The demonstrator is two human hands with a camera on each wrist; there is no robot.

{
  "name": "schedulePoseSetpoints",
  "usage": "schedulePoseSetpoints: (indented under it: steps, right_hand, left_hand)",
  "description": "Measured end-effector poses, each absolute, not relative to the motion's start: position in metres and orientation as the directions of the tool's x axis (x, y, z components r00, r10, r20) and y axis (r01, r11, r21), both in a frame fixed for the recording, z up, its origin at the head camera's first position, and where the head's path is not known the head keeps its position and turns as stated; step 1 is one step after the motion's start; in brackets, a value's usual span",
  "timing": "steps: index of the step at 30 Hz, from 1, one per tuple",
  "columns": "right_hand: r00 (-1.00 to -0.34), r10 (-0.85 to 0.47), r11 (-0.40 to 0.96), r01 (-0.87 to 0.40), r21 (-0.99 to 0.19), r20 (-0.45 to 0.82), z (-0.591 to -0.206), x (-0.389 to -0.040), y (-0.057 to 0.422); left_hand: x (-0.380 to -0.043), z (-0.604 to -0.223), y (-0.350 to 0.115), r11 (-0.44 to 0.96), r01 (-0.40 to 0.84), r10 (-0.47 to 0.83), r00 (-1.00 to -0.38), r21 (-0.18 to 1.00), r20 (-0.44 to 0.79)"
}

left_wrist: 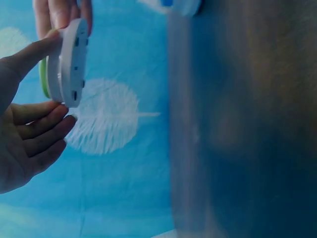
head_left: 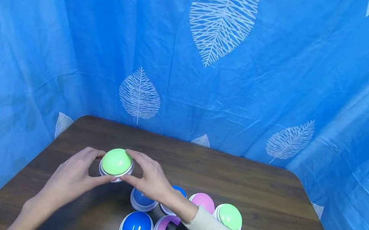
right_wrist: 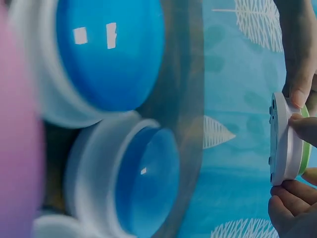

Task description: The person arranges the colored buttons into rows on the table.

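A green dome push button (head_left: 116,161) with a white round base is held up over the left part of the table by both hands. My left hand (head_left: 71,174) grips its left side, thumb at the near edge and fingers at the far edge. On the opposite side my right hand (head_left: 149,178) pinches the rim between thumb and fingers. In the left wrist view, the white base (left_wrist: 74,64) shows its flat underside with small dark spots, well off the tabletop. The right wrist view has the button (right_wrist: 287,144) edge-on between both hands.
Several similar buttons stand grouped under my right forearm: a front blue one (head_left: 137,228), a pink one (head_left: 204,201) and a green one (head_left: 230,216) among them. They sit on a dark wooden table (head_left: 264,194). A blue leaf-print curtain (head_left: 176,71) surrounds the table's back and sides.
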State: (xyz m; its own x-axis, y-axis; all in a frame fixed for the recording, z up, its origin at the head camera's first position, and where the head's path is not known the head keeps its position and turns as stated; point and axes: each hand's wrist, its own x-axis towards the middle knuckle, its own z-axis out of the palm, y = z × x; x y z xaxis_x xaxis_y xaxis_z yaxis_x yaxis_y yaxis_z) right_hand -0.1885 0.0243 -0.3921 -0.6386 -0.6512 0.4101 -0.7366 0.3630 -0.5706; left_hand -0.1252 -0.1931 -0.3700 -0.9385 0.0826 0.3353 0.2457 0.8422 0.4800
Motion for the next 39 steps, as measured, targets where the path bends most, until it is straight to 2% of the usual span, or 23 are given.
schedulePoseSetpoints:
  steps: [9, 15, 29, 34, 39]
  right_hand:
    - [-0.696, -0.612, 0.393, -0.680, -0.619, 0.376, -0.400, -0.186, 0.062]
    - [-0.699, -0.590, 0.400, -0.688, -0.606, 0.404, -0.402, -0.183, 0.083]
    - [-0.759, -0.470, 0.460, -0.646, -0.609, 0.450, -0.407, -0.162, 0.143]
    - [-0.751, -0.462, 0.488, -0.660, -0.572, 0.472, -0.409, -0.152, 0.161]
    - [-0.736, -0.448, 0.498, -0.677, -0.542, 0.507, -0.412, -0.142, 0.184]
  left_hand:
    - [-0.132, -0.382, -0.159, 0.822, 0.274, 0.109, -0.936, 0.499, 0.334]
    - [-0.134, -0.387, -0.140, 0.810, 0.279, 0.124, -0.941, 0.516, 0.314]
    - [-0.135, -0.389, -0.091, 0.738, 0.413, 0.265, -0.905, 0.534, 0.334]
    - [-0.132, -0.392, -0.077, 0.716, 0.454, 0.310, -0.887, 0.531, 0.341]
    - [-0.130, -0.397, -0.060, 0.666, 0.533, 0.370, -0.844, 0.523, 0.388]
